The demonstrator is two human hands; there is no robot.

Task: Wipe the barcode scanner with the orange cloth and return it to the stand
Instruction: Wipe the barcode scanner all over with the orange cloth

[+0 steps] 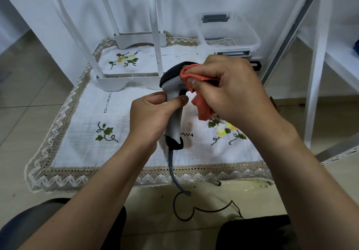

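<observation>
Dark-trousered knees [252,234] sit at the bottom edge, and two bare forearms reach forward from them over a beige tiled floor [23,86]. Left hand [149,117] grips the pale grey handle of the pistol-shaped barcode scanner with black head and black base cap [175,121], with the thumb lying across the handle just below the trigger. The scanner is held upright and slightly tilted above a white embroidered table cloth with a lace border [93,111] that is spread on the floor. Its dark grey cable [172,164] hangs from the base, crosses the lace edge and loops on the tiles.

Right hand [233,90] pinches a bunched orange terry cloth [202,108] and presses its top fold against the right side of the scanner's head; the thumb lies on the fold, and the loose end droops beside the trigger. The two hands are close together, each clamped on its own thing.

Behind the scanner a white plastic frame with curved legs [110,83] stands on the embroidered cloth. Farther right sits a clear plastic lidded box [250,36], and white shelving [318,55] rises at the right edge.
</observation>
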